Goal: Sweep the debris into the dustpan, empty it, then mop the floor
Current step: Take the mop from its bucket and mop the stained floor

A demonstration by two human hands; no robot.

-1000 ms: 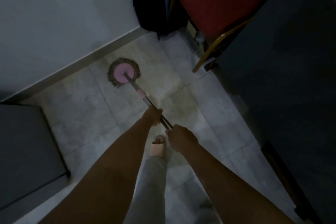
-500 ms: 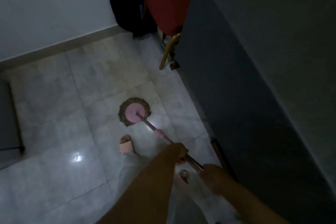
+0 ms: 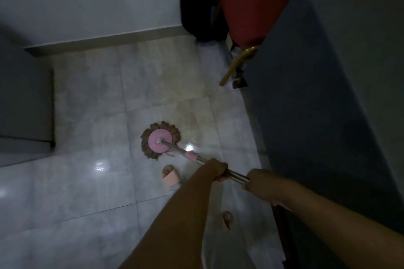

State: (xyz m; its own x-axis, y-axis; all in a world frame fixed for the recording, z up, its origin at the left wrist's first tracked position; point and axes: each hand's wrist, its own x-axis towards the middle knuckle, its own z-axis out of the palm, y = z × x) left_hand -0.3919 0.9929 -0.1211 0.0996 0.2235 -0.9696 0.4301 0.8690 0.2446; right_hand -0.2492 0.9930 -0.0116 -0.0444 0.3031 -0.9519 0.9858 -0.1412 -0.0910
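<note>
The mop head [image 3: 160, 141] has been drawn back from the far wall toward the near feet; its handle [image 3: 218, 167] is clenched by the left hand [image 3: 216, 169] and right hand [image 3: 254, 181], so mopping is under way.

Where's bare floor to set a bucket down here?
Best patch: the tiles left of the mop head, running between the baseboard and the grey cabinet. Also open: tiles from the mop head up toward the wall. Crowded: the right strip by the chair, and around the sandal.

Dim home room: tiled floor [image 3: 91, 192], red chair [image 3: 249, 13], slippers [image 3: 171, 178].
</note>
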